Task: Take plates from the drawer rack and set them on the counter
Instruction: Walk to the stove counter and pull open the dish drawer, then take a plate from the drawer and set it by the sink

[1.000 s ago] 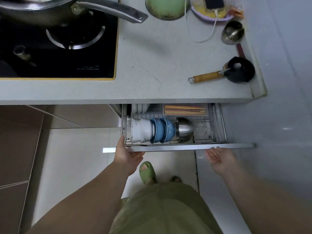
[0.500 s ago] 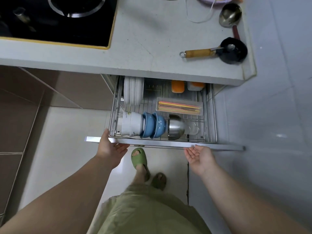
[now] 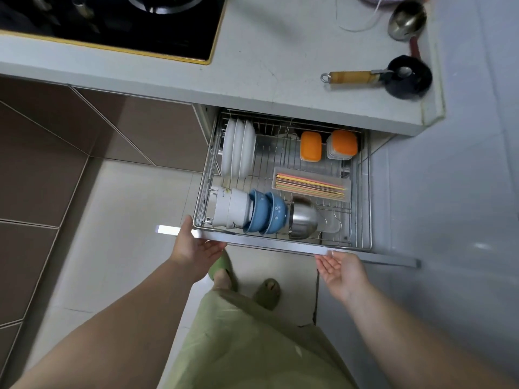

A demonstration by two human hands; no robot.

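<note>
Three white plates point(image 3: 238, 148) stand on edge at the back left of the wire drawer rack point(image 3: 368, 192), which is pulled out below the grey counter point(image 3: 280, 60). My left hand point(image 3: 193, 248) grips the left part of the metal drawer front point(image 3: 280, 244), thumb on top and fingers underneath. My right hand point(image 3: 341, 272) is palm up with spread fingers, its fingertips touching the underside of the drawer front further right. Both hands are well in front of the plates.
White bowls point(image 3: 231, 207), blue bowls point(image 3: 266, 213) and a steel bowl point(image 3: 304, 220) fill the rack's front row. A chopstick tray point(image 3: 311, 185) and orange-lidded containers point(image 3: 310, 146) sit behind. On the counter lie a black hob point(image 3: 112, 21), a ladle point(image 3: 407, 19) and a wooden-handled black utensil point(image 3: 407, 78).
The drawer has slid further out, uncovering the plates and orange containers. Both hands moved back toward me with the drawer front.
</note>
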